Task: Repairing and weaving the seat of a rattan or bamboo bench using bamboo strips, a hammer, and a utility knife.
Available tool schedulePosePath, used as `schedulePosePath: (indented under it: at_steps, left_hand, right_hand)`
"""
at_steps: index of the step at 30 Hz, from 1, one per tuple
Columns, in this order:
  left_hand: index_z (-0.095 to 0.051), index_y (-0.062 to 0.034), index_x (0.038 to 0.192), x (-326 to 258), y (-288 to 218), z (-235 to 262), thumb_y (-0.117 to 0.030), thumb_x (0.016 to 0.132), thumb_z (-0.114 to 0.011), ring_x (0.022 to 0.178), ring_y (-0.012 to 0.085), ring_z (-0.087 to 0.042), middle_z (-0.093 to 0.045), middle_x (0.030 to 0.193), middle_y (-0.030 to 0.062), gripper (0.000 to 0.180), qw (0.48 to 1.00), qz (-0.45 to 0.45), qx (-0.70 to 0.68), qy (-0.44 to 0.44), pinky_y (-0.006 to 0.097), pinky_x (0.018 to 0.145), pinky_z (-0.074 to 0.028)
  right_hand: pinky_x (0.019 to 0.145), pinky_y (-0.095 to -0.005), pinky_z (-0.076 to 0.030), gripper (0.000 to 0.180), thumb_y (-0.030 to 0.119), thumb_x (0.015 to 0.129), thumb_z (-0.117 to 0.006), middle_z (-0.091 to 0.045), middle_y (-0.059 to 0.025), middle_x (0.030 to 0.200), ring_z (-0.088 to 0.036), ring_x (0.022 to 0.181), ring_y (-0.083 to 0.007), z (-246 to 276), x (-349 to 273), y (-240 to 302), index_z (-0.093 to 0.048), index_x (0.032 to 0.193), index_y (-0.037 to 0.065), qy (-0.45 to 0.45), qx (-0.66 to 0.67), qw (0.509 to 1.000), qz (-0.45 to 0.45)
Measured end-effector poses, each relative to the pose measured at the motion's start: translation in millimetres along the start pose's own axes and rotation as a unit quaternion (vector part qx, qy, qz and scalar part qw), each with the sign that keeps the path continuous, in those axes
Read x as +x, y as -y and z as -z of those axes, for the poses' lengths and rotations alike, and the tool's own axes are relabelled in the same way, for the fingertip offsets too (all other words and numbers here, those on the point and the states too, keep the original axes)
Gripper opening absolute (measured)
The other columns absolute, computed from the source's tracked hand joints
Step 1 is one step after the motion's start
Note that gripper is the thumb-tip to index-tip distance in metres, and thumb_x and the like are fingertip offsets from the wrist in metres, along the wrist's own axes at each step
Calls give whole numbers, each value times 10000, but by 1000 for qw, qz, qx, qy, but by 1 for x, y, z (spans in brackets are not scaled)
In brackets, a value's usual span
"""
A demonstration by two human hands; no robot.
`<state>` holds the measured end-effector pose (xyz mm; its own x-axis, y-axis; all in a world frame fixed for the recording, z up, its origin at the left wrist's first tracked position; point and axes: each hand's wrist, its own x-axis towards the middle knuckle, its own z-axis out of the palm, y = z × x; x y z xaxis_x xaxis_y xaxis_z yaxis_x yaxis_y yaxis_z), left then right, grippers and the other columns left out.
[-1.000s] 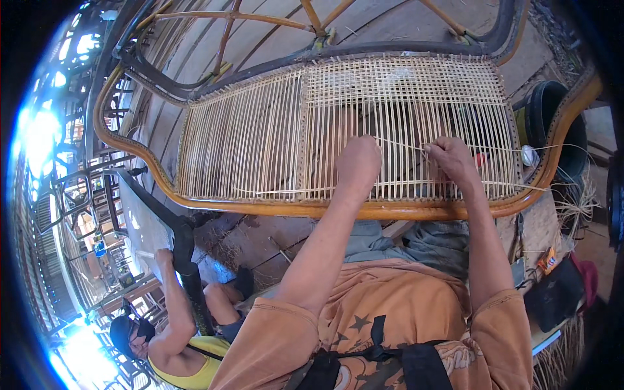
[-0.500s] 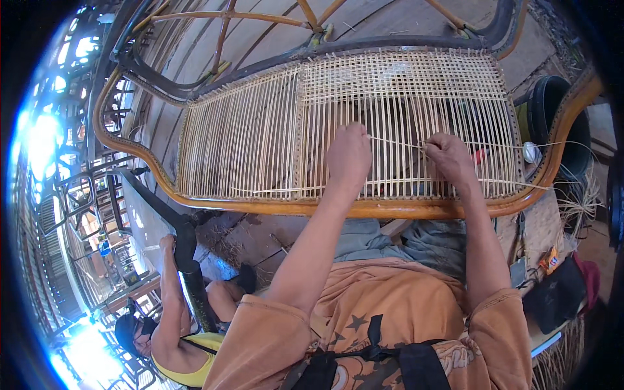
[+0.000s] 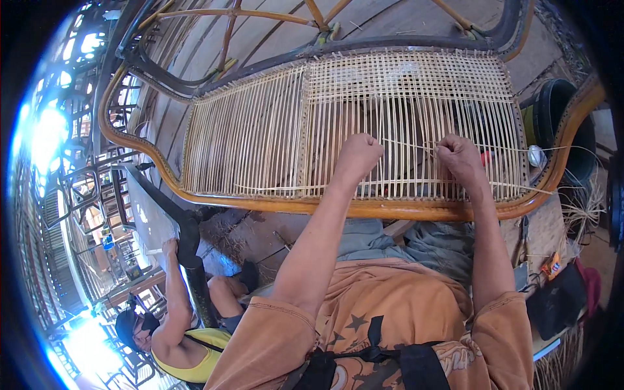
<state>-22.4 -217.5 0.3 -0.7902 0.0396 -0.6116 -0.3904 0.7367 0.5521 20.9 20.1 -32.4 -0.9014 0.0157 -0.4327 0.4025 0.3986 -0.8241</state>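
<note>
Both fists rest on the woven cane panel of a curved rattan frame: the left hand and right hand each pinch a thin, pale cane strand stretched between them.

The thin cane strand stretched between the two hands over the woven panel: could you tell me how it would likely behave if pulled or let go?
The cane strand looks slender and probably bendy, since its loose end curves off rightward. It is likely light. Between left hand and right hand it runs straight, so it probably holds tension.
</note>
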Motion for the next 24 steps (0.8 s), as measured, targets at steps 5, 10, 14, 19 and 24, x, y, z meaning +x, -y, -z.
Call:
schedulePosePath:
  at_steps: [5, 10, 14, 19, 24]
  left_hand:
    - [-672, -3, 751, -12, 0, -12, -178, 822, -568, 612, 302, -631, -644, 668, 170, 215, 983, -93, 82, -135, 423, 614, -502]
    - [-690, -26, 781, -10, -5, -12, -144, 808, -543, 772, 373, -655, -670, 819, 194, 191, 966, -68, 218, -124, 489, 695, -517]
    - [-674, -13, 716, -6, 1, 6, -173, 763, -597, 690, 336, -647, -653, 708, 195, 184, 999, -20, 22, -33, 438, 661, -508]
    - [-670, -25, 716, 3, 12, 11, -193, 764, -590, 647, 326, -635, -640, 663, 186, 192, 1000, 12, -24, 10, 431, 655, -497]
    - [-674, -23, 730, -10, 7, 5, -153, 774, -577, 690, 338, -648, -657, 743, 218, 169, 992, -86, 71, -57, 454, 656, -508]
  right_hand:
    - [584, -311, -474, 191, 201, 839, -625, -606, -88, 637, -590, 588, -172, -9, -9, 27, -656, 832, 13, 10, 11, 1000, -9]
    - [598, -321, -473, 223, 231, 849, -626, -608, -92, 650, -587, 604, -177, -5, -5, 17, -664, 856, 11, -4, -9, 1000, 14]
    - [577, -281, -426, 182, 170, 865, -614, -535, -25, 628, -490, 590, -98, -7, -8, 18, -621, 802, 0, -1, 0, 1000, 17]
    - [587, -298, -430, 187, 182, 857, -624, -559, -52, 661, -525, 625, -129, -5, -6, 13, -625, 810, 1, -8, -23, 999, 42]
    - [584, -298, -440, 211, 211, 864, -627, -591, -62, 666, -549, 607, -142, -16, -3, 23, -642, 820, 6, -41, -93, 994, 34]
